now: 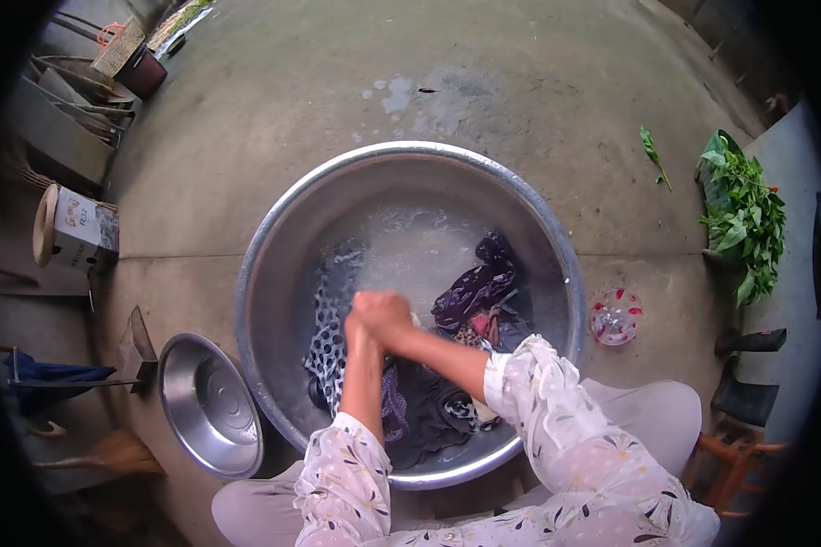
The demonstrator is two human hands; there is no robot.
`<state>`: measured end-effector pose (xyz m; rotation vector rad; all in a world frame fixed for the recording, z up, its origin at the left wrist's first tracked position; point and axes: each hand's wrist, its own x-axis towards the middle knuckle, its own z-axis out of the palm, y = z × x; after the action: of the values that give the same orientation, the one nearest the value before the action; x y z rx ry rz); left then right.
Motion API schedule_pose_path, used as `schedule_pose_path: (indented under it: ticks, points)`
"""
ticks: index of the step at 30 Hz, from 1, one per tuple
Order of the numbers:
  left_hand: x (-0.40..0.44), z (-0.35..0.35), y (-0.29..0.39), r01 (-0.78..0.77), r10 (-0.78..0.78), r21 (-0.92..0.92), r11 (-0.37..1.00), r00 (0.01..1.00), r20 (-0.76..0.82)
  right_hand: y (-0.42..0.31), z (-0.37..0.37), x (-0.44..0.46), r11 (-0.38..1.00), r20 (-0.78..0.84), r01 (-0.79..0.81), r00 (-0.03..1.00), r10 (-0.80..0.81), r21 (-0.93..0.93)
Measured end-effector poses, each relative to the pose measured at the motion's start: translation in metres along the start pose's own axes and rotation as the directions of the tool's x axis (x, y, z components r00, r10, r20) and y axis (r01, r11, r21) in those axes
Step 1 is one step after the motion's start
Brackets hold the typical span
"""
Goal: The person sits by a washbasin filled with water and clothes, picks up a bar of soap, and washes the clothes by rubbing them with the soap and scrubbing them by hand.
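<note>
From here I see the left hand [358,321] and right hand [389,319] together above wet clothes [476,294] in the big tub [287,232]. They're blurry; I can't tell what the fingers grip. Rub low, so water [409,244] won't splash.

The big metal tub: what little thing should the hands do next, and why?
Maybe the left hand and right hand should grab the dotted cloth and rub it: they're together over the big metal tub, and that cloth lies in it, close beside them. Whether they hold something is too blurred to tell.
</note>
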<state>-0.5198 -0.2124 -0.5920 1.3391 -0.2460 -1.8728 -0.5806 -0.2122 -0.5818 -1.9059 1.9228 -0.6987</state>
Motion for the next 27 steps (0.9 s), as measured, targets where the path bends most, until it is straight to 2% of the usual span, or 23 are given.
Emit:
schedule_pose_path:
  ticks: [1, 3, 4, 5, 7, 8, 9, 10, 12, 13, 15, 16, 17, 18, 19, 20, 21, 22, 23, 24, 25, 26, 27]
  points:
    - [-0.004, 0.015, -0.004, -0.067, 0.076, 0.094, 0.993, 0.993, -0.093, 0.034, 0.009, 0.013, 0.993, 0.023, -0.036, 0.999, 0.039, -0.109]
    - [-0.007, 0.025, -0.004, 0.034, -0.036, 0.042, 0.999, 0.998, 0.053, 0.094, 0.010, 0.029, 0.976, -0.113, -0.122, 0.988, 0.103, -0.182]
    - [-0.013, 0.032, -0.001, 0.089, -0.095, 0.057, 0.994, 0.989, 0.112, 0.117, -0.001, 0.029, 0.968, -0.077, -0.238, 0.969, 0.233, -0.074]
    - [-0.009, 0.030, -0.003, 0.076, -0.074, -0.011, 0.997, 0.989, 0.127, 0.136, -0.010, 0.026, 0.935, -0.029, -0.354, 0.934, 0.355, 0.030]
    - [0.015, -0.002, -0.010, -0.071, 0.062, 0.097, 0.993, 0.994, 0.090, 0.173, -0.013, 0.026, 0.910, -0.189, -0.412, 0.891, 0.413, 0.045]
    - [0.029, -0.022, -0.015, -0.140, 0.129, 0.152, 0.978, 0.989, 0.078, 0.178, -0.011, 0.027, 0.885, -0.185, -0.461, 0.866, 0.464, 0.063]
    - [0.040, -0.039, -0.021, -0.124, 0.139, 0.279, 0.952, 0.990, -0.035, 0.181, -0.008, 0.027, 0.857, -0.177, -0.509, 0.839, 0.515, 0.082]
    - [0.035, -0.040, -0.021, -0.123, 0.139, 0.216, 0.969, 0.989, -0.058, 0.182, -0.006, 0.026, 0.825, -0.168, -0.555, 0.808, 0.565, 0.102]
    - [0.024, -0.039, -0.022, -0.119, 0.128, 0.091, 0.989, 0.987, -0.095, 0.146, 0.016, 0.023, 0.834, -0.063, -0.361, 0.904, 0.423, 0.418]
    - [0.037, -0.053, -0.030, -0.054, 0.050, -0.085, 0.995, 0.998, -0.044, 0.123, 0.026, 0.022, 0.808, -0.024, -0.242, 0.953, 0.302, 0.538]
    - [0.048, -0.067, -0.031, 0.019, -0.023, -0.183, 0.983, 1.000, -0.020, 0.080, 0.038, 0.015, 0.617, 0.228, -0.221, 0.971, 0.068, 0.756]
    - [0.054, -0.072, -0.028, 0.053, -0.062, -0.237, 0.970, 0.998, -0.029, 0.052, 0.026, 0.013, 0.601, 0.375, -0.347, 0.923, 0.083, 0.720]
    - [0.060, -0.079, -0.026, 0.072, -0.089, -0.296, 0.953, 0.995, -0.046, 0.029, 0.033, 0.009, 0.639, 0.363, -0.366, 0.921, 0.142, 0.677]
    - [0.064, -0.085, -0.022, 0.088, -0.110, -0.355, 0.931, 0.993, -0.044, -0.002, 0.002, 0.004, 0.765, 0.313, -0.253, 0.947, 0.070, 0.593]
    - [0.061, -0.089, -0.019, 0.083, -0.101, -0.422, 0.903, 0.995, -0.020, -0.019, 0.013, -0.011, 0.813, 0.104, -0.085, 0.994, 0.030, 0.576]
    - [0.039, -0.078, -0.004, 0.100, -0.105, -0.505, 0.857, 0.994, 0.019, -0.033, -0.010, -0.017, 0.895, 0.174, -0.026, 0.983, -0.057, 0.446]
    - [0.033, -0.075, -0.002, 0.121, -0.049, -0.523, 0.844, 0.988, 0.148, -0.047, -0.034, -0.023, 0.946, 0.241, 0.062, 0.960, -0.144, 0.318]
    - [0.027, -0.072, 0.000, 0.147, 0.007, -0.535, 0.832, 0.962, 0.275, -0.045, -0.028, -0.025, 0.943, 0.119, 0.104, 0.982, -0.149, 0.317]
    - [0.034, -0.071, -0.009, 0.168, 0.101, -0.480, 0.861, 0.869, 0.484, -0.041, -0.021, -0.027, 0.941, -0.004, 0.145, 0.989, -0.151, 0.305]
    - [0.039, -0.070, -0.017, 0.157, 0.188, -0.424, 0.892, 0.723, 0.664, -0.025, -0.011, -0.015, 0.884, -0.067, 0.053, 0.997, -0.025, 0.464]
    - [0.036, -0.052, -0.019, 0.071, 0.128, -0.369, 0.927, 0.863, 0.488, -0.010, -0.004, -0.005, 0.788, -0.105, -0.022, 0.989, 0.109, 0.615]
    - [0.022, -0.025, -0.018, 0.029, 0.002, -0.207, 0.978, 0.989, 0.148, 0.003, -0.009, 0.006, 0.887, -0.029, -0.102, 0.991, 0.128, 0.450]
    - [0.013, -0.007, -0.015, 0.046, -0.048, -0.051, 0.998, 0.998, -0.043, 0.017, -0.016, 0.016, 0.950, 0.039, -0.168, 0.986, 0.163, 0.263]
